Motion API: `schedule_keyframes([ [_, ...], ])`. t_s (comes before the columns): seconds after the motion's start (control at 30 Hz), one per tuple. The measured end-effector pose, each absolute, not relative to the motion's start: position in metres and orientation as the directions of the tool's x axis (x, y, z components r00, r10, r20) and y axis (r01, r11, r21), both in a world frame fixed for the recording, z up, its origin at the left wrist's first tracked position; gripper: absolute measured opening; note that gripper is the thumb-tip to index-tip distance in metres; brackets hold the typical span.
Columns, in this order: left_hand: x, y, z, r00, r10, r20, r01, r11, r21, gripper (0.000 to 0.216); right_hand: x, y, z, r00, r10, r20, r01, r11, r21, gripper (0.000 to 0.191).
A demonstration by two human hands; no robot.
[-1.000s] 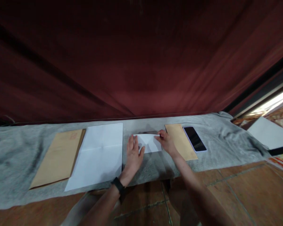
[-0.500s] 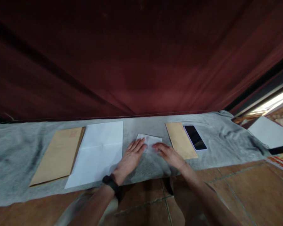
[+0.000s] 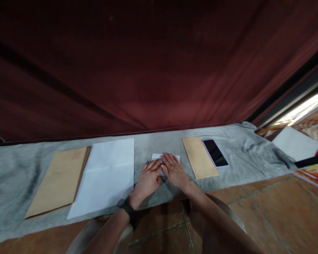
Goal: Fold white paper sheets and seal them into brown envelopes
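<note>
A small folded white paper [image 3: 157,157] lies on the grey cloth [image 3: 16,183] in the middle. My left hand [image 3: 147,180] and my right hand [image 3: 174,170] both lie flat on it, fingers stretched out and side by side, covering most of it. A black watch sits on my left wrist. To the left lie a large white sheet [image 3: 106,176] and a brown envelope [image 3: 57,180]. To the right lie another brown envelope [image 3: 199,157] and a black phone [image 3: 215,152].
A dark red curtain [image 3: 148,70] hangs behind the cloth. Brown floor tiles [image 3: 267,211] run along the near side. At the far right lie a white sheet [image 3: 294,143] and some colourful printed material [image 3: 314,173].
My right hand let go of the paper's far edge and both hands came together flat on the paper, now folded smaller. The view shifted slightly.
</note>
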State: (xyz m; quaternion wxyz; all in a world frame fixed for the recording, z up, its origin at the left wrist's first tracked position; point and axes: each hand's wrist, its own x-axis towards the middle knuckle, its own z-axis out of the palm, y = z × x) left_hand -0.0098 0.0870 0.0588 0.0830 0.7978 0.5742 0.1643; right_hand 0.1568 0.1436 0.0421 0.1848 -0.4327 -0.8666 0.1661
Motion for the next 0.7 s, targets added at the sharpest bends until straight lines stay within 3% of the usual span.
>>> schedule_keyframes([
  [0.13, -0.012, 0.101, 0.053, 0.205, 0.958, 0.199, 0.868, -0.272, 0.415, 0.049, 0.161, 0.144, 0.031, -0.533, 0.825, 0.187, 0.743, 0.562, -0.363, 0.051],
  [0.4, -0.004, 0.111, 0.033, 0.128, 0.971, 0.204, 0.950, -0.179, 0.255, 0.053, 0.179, 0.149, 0.027, -0.491, 0.847, 0.204, 0.797, 0.531, -0.288, 0.051],
  [0.6, -0.008, 0.108, 0.032, 0.150, 0.964, 0.220, 0.944, -0.205, 0.257, 0.053, 0.184, 0.168, 0.045, -0.359, 0.924, 0.133, 0.857, 0.383, -0.344, 0.038],
  [0.7, -0.010, 0.109, 0.031, 0.134, 0.964, 0.230, 0.930, -0.202, 0.307, 0.053, 0.184, 0.180, 0.050, -0.284, 0.957, 0.057, 0.792, 0.268, -0.549, 0.028],
])
